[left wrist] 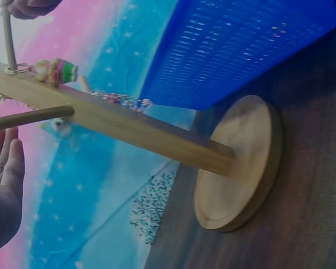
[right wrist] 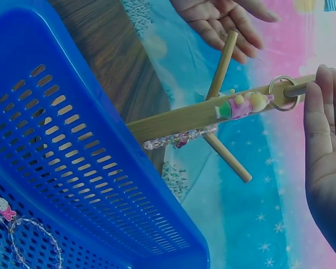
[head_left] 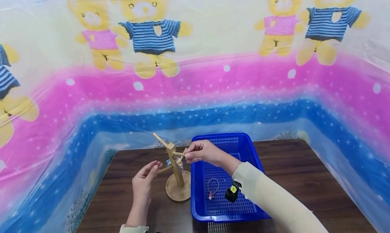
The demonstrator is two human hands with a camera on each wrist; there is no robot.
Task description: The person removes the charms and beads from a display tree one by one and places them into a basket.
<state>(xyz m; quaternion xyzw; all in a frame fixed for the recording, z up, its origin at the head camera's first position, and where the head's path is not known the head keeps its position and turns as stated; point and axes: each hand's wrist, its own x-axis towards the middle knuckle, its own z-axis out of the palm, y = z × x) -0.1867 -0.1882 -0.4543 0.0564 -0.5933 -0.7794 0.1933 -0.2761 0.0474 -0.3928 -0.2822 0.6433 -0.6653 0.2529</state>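
Note:
A wooden stand with pegs (head_left: 176, 168) stands upright on its round base. My right hand (head_left: 204, 152) pinches the end of one upper peg (right wrist: 294, 89). On that peg, close to the post, hangs a keychain (right wrist: 243, 105) with a metal ring and a small pink, yellow and green figure. A beaded bracelet (right wrist: 182, 138) hangs along the post. Behind the post shows a white and blue charm (left wrist: 60, 128). My left hand (head_left: 144, 178) is by the tip of a lower peg (left wrist: 35, 117), its fingers loosely extended and holding nothing.
A blue plastic basket (head_left: 195, 206) stands just right of the stand, under my right forearm. Inside it lies a beaded bracelet with a pink and white charm (head_left: 211, 195). The dark wooden table (head_left: 292, 172) meets a printed bear curtain (head_left: 213, 87) at the back and sides.

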